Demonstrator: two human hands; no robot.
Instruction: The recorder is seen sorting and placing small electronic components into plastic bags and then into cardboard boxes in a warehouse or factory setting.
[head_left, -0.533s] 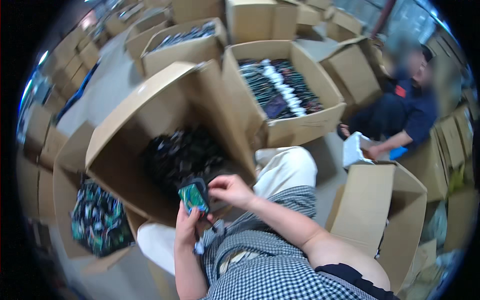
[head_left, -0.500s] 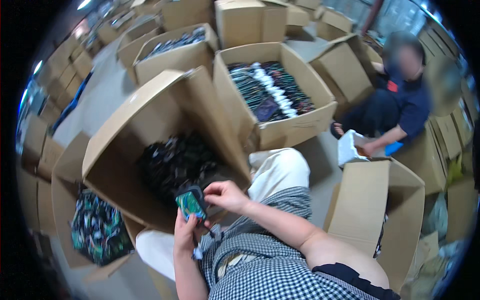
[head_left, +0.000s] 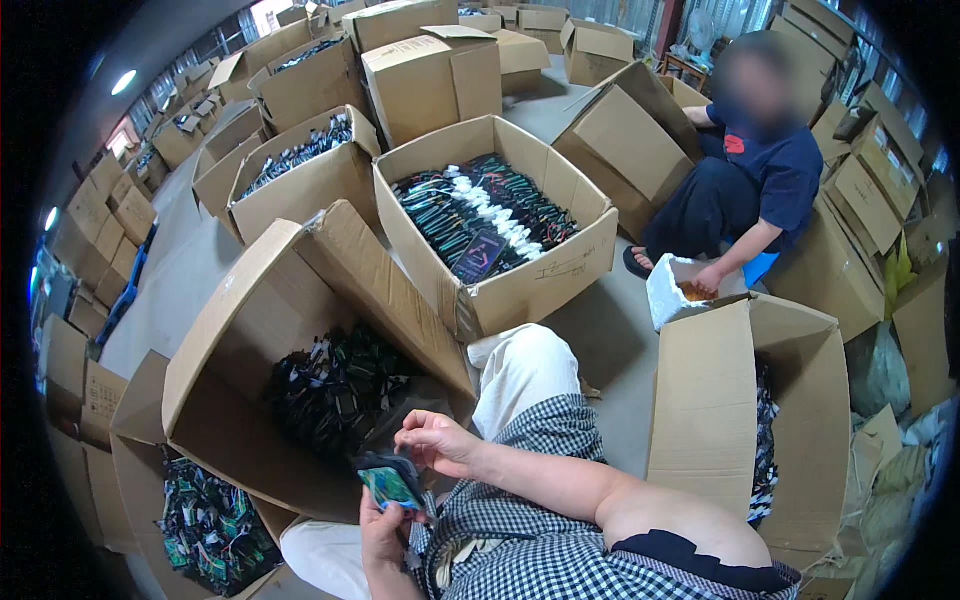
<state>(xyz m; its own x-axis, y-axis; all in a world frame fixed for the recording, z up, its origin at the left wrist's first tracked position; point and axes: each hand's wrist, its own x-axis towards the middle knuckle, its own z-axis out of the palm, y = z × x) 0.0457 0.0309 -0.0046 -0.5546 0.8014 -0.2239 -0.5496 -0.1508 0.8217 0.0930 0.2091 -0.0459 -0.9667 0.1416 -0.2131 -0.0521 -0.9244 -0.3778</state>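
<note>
My left hand [head_left: 383,535] grips a small green circuit board [head_left: 390,486] with a dark edge, and a thin cable hangs from it near my wrist. Just above the board, my right hand [head_left: 440,444] has its thumb and fingers pinched together; whatever is between them is too small to make out. Both hands are in front of my lap, at the near edge of a tilted cardboard box [head_left: 235,310]. Inside that box lies a heap of dark cabled parts [head_left: 335,390].
An open box [head_left: 560,275] ahead holds rows of cabled parts with white connectors. At the left, another box contains more boards [head_left: 215,525]. A box [head_left: 700,410] stands at my right. Beyond it a co-worker [head_left: 760,180] reaches into a white foam box [head_left: 670,295].
My view has shifted, so the boxes appear displaced. The board has tilted flatter in my left hand, and my right hand has risen off its edge.
</note>
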